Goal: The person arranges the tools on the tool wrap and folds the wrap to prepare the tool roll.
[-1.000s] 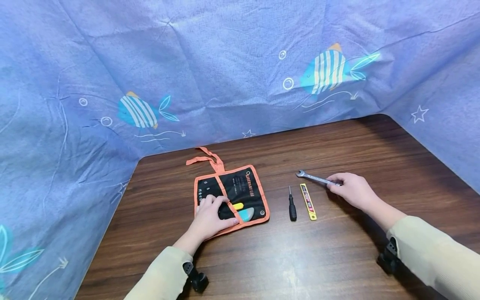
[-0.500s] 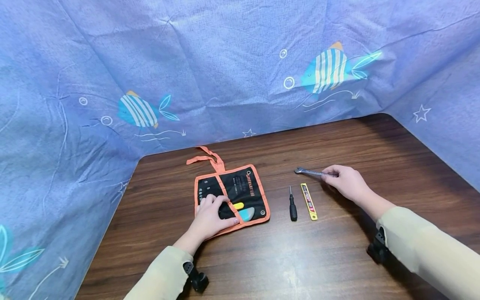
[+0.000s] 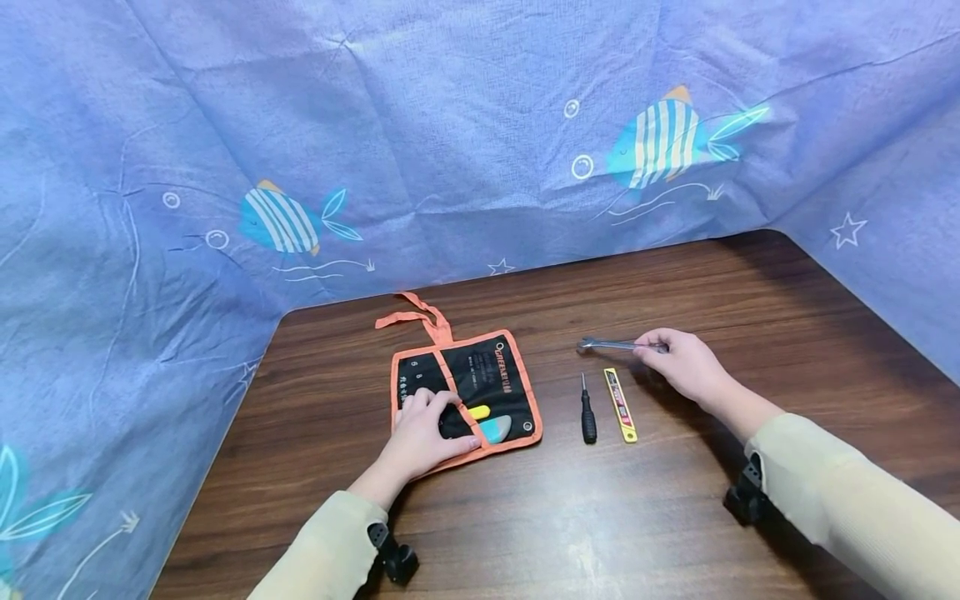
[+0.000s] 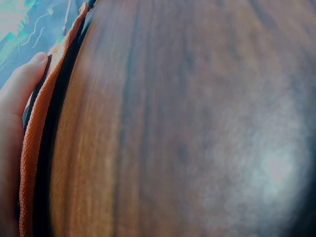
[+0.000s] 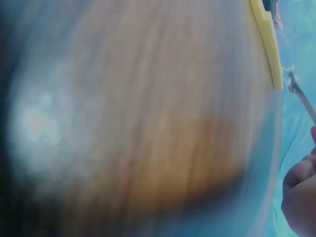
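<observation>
A black tool pouch (image 3: 480, 375) with orange trim (image 4: 37, 133) lies open flat on the wooden table (image 3: 675, 517). My left hand (image 3: 431, 408) rests on its lower left part, fingers spread over the fabric, thumb (image 4: 22, 79) along the orange edge. A yellow tip (image 3: 477, 412) and a teal tool end (image 3: 495, 429) stick out of the pouch pockets beside that hand. My right hand (image 3: 652, 346) pinches one end of a slim silver wrench (image 3: 609, 343) and holds it level just above the table. The wrench (image 5: 302, 98) also shows in the right wrist view.
A small black screwdriver (image 3: 587, 414) and a yellow utility knife (image 3: 621, 404) lie side by side between pouch and right hand. The knife (image 5: 266, 42) edges the right wrist view. Blue fish-print cloth (image 3: 450, 150) walls the table at back and sides.
My right hand has carried the wrench leftward, off the table, so it now hangs level beyond the knife and screwdriver. The left hand and the pouch have stayed put.
</observation>
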Tool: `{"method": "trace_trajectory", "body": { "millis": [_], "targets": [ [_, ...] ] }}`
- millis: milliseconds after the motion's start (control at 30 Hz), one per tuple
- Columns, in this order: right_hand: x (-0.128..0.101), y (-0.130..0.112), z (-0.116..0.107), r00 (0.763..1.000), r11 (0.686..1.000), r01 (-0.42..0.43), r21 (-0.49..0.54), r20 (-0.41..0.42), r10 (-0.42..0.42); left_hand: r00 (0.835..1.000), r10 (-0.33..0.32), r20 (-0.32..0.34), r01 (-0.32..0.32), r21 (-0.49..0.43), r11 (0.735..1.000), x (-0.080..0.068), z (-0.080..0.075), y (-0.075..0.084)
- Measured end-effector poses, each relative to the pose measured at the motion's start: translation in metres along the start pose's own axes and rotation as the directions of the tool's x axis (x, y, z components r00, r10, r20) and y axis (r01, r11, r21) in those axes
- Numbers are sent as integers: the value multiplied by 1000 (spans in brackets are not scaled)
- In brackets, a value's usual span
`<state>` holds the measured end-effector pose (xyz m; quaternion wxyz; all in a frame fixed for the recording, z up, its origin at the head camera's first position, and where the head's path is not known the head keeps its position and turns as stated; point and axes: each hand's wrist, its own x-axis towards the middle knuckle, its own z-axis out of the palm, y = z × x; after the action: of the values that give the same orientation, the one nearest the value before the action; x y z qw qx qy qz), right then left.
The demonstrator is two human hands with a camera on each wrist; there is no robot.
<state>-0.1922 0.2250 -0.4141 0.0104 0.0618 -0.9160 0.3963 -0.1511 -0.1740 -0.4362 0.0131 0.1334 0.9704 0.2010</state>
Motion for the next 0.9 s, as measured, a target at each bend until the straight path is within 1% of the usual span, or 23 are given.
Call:
{"method": "trace_trajectory", "body": {
  "millis": [233,400,633,733,900],
  "targets": [
    [5,-17,12,998,997,50,55,27,-52,1000,2,3,-2,-6,1000,-2,-2,1],
    [11,-36,25,992,993,93,75,82,-99,1000,4,3,-4,-8,1000,-2,-1,0],
    [16,-62,41,974,989,105,108,191,-124,1000,1,3,-1,-20,1000,-3,-1,0],
    [19,-72,48,965,987,126,99,216,-145,1000,9,1,-9,-15,1000,-2,-2,0],
    [23,-86,63,945,983,155,101,273,-177,1000,29,4,-29,-16,999,-2,-3,1]
  ]
}}
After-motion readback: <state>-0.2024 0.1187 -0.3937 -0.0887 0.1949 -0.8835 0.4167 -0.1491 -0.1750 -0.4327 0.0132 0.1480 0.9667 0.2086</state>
